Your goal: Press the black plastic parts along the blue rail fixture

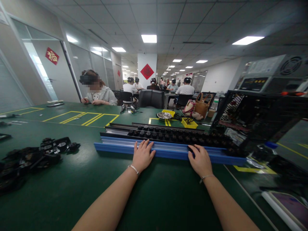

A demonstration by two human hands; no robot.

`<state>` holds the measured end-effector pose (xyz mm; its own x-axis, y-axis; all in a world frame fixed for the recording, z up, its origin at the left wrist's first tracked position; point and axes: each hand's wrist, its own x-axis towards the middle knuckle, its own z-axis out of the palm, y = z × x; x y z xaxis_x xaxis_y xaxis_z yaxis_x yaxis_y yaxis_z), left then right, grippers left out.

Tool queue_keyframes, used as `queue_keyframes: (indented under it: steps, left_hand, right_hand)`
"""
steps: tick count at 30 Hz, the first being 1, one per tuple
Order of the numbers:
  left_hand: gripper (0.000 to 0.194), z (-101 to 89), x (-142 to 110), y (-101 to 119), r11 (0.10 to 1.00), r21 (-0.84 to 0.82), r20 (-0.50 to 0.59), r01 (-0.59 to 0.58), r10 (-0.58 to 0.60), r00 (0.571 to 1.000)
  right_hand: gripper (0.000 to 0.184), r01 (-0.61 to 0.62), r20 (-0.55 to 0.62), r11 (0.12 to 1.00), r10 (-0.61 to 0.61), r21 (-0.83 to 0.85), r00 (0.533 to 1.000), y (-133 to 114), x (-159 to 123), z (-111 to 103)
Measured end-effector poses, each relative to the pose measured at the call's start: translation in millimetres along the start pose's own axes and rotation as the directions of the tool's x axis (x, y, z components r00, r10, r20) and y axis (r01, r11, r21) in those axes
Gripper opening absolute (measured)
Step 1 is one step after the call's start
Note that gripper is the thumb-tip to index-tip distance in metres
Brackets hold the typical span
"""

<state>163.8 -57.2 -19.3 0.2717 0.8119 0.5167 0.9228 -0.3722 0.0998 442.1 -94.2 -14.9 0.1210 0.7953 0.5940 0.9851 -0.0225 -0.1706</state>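
Observation:
A long blue rail (168, 152) lies across the green table (154, 192) in front of me. Behind it runs a black strip (178, 136) carrying several small black parts. My left hand (142, 155) rests flat on the rail's near edge, fingers stretched out over it. My right hand (200, 160) lies on the rail further right, fingers curled over its top toward the black parts. Neither hand lifts anything.
A heap of black parts (31, 157) lies at the left. An open black computer case (260, 118) stands at the right. A metal bowl (164, 115) and yellow trays (189, 123) sit behind. A seated person (97, 93) works across the table; others sit farther back.

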Motion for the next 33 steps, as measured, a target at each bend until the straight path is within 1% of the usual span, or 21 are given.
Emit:
queue_keyframes:
  steps: [8,15,33]
  left_hand:
    - [0.045,-1.3,-0.1,0.4,1.000,-0.007,0.007,-0.001,0.001,1.000]
    - [0.045,-1.3,-0.2,0.2,1.000,-0.006,0.009,-0.003,0.003,1.000]
    - [0.046,-4.8,0.5,1.7,1.000,-0.006,0.034,0.008,-0.008,0.999]
  right_hand:
    - [0.039,0.024,-0.001,1.000,-0.024,-0.009,1.000,-4.7,-0.1,-1.0]
    - [0.037,0.058,-0.035,0.998,-0.059,-0.027,0.998,-5.0,-0.8,2.3]
    - [0.038,0.099,-0.018,0.994,-0.099,0.034,0.995,-13.1,-2.4,2.2]
